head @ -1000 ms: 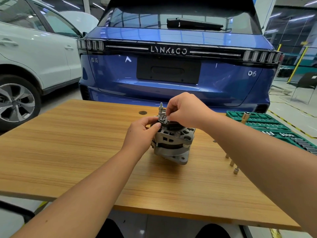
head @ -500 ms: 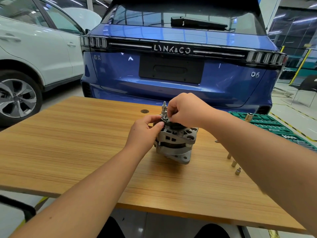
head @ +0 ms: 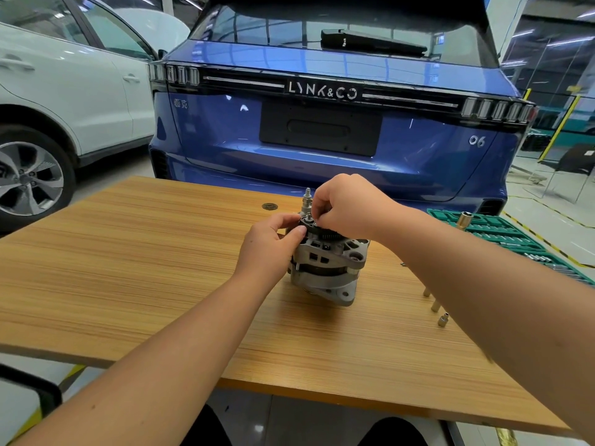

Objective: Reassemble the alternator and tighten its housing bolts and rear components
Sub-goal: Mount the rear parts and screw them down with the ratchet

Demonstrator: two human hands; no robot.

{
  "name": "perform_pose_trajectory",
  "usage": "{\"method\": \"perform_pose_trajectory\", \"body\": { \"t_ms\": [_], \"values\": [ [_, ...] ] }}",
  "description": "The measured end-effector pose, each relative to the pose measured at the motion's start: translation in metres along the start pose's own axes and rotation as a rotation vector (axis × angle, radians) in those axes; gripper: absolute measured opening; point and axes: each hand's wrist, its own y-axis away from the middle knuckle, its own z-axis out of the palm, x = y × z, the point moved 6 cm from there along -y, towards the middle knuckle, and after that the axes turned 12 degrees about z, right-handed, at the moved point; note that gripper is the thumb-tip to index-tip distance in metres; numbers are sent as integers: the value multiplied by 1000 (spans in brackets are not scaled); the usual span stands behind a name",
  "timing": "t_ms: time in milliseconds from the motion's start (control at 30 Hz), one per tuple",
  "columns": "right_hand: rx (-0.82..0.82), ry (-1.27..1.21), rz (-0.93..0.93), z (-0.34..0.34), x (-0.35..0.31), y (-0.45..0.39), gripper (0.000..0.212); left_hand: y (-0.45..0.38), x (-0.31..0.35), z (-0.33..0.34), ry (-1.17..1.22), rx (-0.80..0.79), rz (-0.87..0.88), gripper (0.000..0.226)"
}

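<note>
A grey cast alternator (head: pixel 328 268) stands upright in the middle of the wooden table (head: pixel 128 268), rear end up, with a threaded stud (head: pixel 307 196) rising from its top. My left hand (head: pixel 270 246) grips the black rear part (head: pixel 309 225) at the alternator's upper left edge, thumb on top. My right hand (head: pixel 347 206) hovers over the top with curled fingers and pinches a small part against the rear; the part itself is hidden under the fingers.
Three small sockets (head: pixel 435 306) stand on the table to the right. A green socket-set case (head: pixel 502 236) lies at the right edge with an upright socket (head: pixel 463 217). A blue car (head: pixel 322 123) is close behind the table, a white car (head: pixel 64 91) at left.
Both hands stay on the alternator's top with only slight finger motion. The view shifted a little.
</note>
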Motion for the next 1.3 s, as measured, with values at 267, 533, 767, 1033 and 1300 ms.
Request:
{"method": "perform_pose_trajectory", "body": {
  "t_ms": [267, 533, 767, 1033, 1300],
  "values": [
    [3, -4, -19, 6, 14, 10, 31, 0, -2, -1, 36, 14, 10, 26],
    [4, 67, -69, 8, 10, 12, 29, 1, -1, 0, 50, 13, 23, 21],
    [1, 97, -77, 11, 10, 10, 27, 3, 3, 2, 60, 26, 40, 21],
    [134, -512, 231, -8, 111, -5, 27, 4, 0, -2, 29, 34, 84, 17],
    [-98, -87, 647, 53, 225, -13, 26, 2, -12, -8, -16, 122, 99, 17]
  ]
}}
